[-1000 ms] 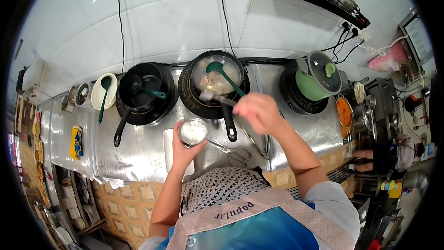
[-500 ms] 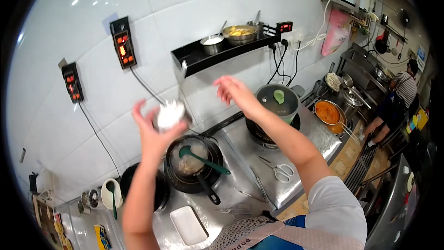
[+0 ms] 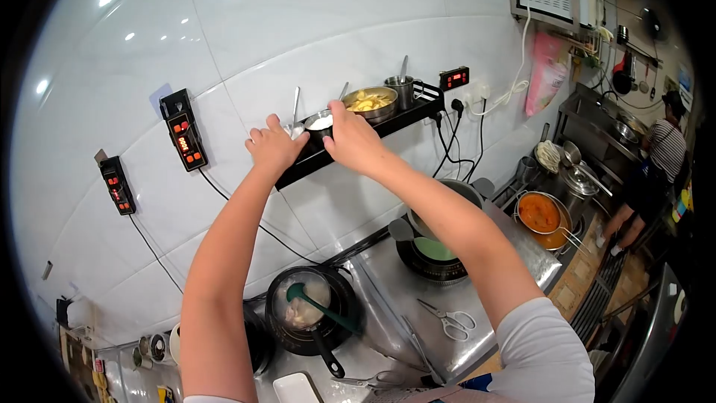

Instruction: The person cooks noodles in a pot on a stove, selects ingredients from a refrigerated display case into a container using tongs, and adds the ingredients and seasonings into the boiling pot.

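Observation:
At the left end of the black wall shelf (image 3: 395, 121), my left hand (image 3: 274, 145) is closed around a small metal bowl (image 3: 295, 130) of white powder with a spoon upright in it. Beside it is a second metal bowl (image 3: 321, 121) of white powder, its right side gripped by the fingers and thumb of my right hand (image 3: 356, 140). A wider metal bowl (image 3: 373, 103) of yellow pieces and a metal cup (image 3: 403, 89) stand farther right on the shelf.
Below, a frying pan (image 3: 312, 336) holds cloudy liquid and a green ladle (image 3: 313, 303). Right of it are scissors (image 3: 451, 321) and a pot (image 3: 455, 192), partly behind my right arm. A strainer of orange food (image 3: 538, 213) and another person (image 3: 662, 149) are farther right.
My left hand has carried the small bowl up and right onto the shelf's left end. My right hand has moved from mid-air to the neighbouring bowl. The view has shifted upward.

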A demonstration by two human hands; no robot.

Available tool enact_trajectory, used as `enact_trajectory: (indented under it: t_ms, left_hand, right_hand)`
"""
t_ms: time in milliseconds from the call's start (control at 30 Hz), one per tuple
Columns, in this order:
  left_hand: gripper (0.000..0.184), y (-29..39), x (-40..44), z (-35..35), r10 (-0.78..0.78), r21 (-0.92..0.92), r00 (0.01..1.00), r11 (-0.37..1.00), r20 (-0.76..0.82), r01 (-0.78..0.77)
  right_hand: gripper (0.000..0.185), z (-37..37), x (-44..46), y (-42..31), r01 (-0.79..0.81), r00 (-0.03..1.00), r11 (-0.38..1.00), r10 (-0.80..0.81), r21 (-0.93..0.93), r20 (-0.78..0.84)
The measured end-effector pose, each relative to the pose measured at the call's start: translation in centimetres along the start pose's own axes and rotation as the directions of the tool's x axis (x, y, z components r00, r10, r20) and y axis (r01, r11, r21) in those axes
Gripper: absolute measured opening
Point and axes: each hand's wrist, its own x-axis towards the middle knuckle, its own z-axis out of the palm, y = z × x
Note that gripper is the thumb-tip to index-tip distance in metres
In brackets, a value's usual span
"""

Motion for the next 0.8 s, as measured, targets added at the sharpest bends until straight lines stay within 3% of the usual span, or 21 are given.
enact_trajectory:
  t_ms: [33, 67, 133, 267, 400, 467, 533, 567, 667, 700, 733, 800]
  left_hand:
    - [0.084, 0.3, 0.0, -0.7, -0.06, 0.039, 0.991, 0.998, 0.123, 0.056]
    - [0.085, 0.3, -0.1, -0.9, -0.056, 0.038, 0.994, 0.998, 0.093, 0.053]
    - [0.086, -0.3, -0.4, -0.8, -0.047, 0.033, 0.998, 0.998, 0.036, 0.046]
    - [0.087, -2.4, -3.2, -0.9, 0.164, -0.089, 0.929, 0.975, -0.331, -0.204]
    - [0.08, -4.9, -6.8, -1.6, 0.275, -0.181, 0.827, 0.896, -0.491, -0.405]
    - [0.075, -6.3, -8.6, -2.3, 0.268, -0.234, 0.795, 0.862, -0.544, -0.45]
    - [0.071, -7.1, -10.9, -3.1, 0.118, -0.543, 0.87, 0.739, -0.479, -0.399]
    - [0.068, -7.6, -11.7, -3.0, 0.076, -0.697, 0.88, 0.58, -0.47, -0.422]
    - [0.067, -7.2, -16.1, -2.7, 0.05, -0.976, 0.988, 0.159, -0.145, -0.151]
    - [0.07, -6.6, -18.1, -2.7, 0.067, -0.992, 0.997, 0.113, -0.048, -0.055]
    - [0.071, -6.1, -20.3, -2.1, 0.083, -0.993, 0.995, 0.103, -0.051, -0.06]
    - [0.075, -5.3, -24.9, -0.4, 0.123, -0.994, 0.99, 0.08, -0.066, -0.076]
  right_hand:
    - [0.057, 0.5, 0.9, 0.0, -0.074, 0.992, 0.996, 0.078, -0.043, 0.101]
    - [0.061, 1.1, 1.6, -0.1, -0.142, 0.967, 0.986, 0.158, -0.091, 0.202]
    - [0.071, 2.0, 3.0, 0.0, -0.193, 0.957, 0.975, 0.212, -0.112, 0.198]
    - [0.089, 4.5, 5.0, 0.2, -0.275, 0.926, 0.95, 0.303, -0.147, 0.228]
    - [0.085, 4.8, 5.3, 0.0, -0.258, 0.949, 0.954, 0.28, -0.152, 0.145]
    - [0.079, 3.5, 4.8, -1.6, -0.2, 0.979, 0.969, 0.204, -0.143, 0.012]
    - [0.074, 2.0, 4.6, -2.1, -0.066, 0.991, 0.988, 0.049, -0.141, -0.121]
    - [0.073, 0.5, 4.1, -3.2, -0.015, 0.992, 0.992, -0.001, -0.127, -0.127]
    - [0.076, -3.8, 1.1, -7.7, 0.031, 0.999, 0.999, -0.032, -0.022, -0.033]
    - [0.076, -4.8, -0.7, -9.6, -0.023, 0.999, 1.0, 0.023, 0.006, 0.049]
    - [0.076, -4.7, -2.5, -10.4, 0.013, 0.996, 1.0, -0.015, 0.015, 0.092]
    - [0.076, -4.2, -7.6, -13.7, -0.162, 0.942, 0.983, 0.127, 0.091, 0.311]
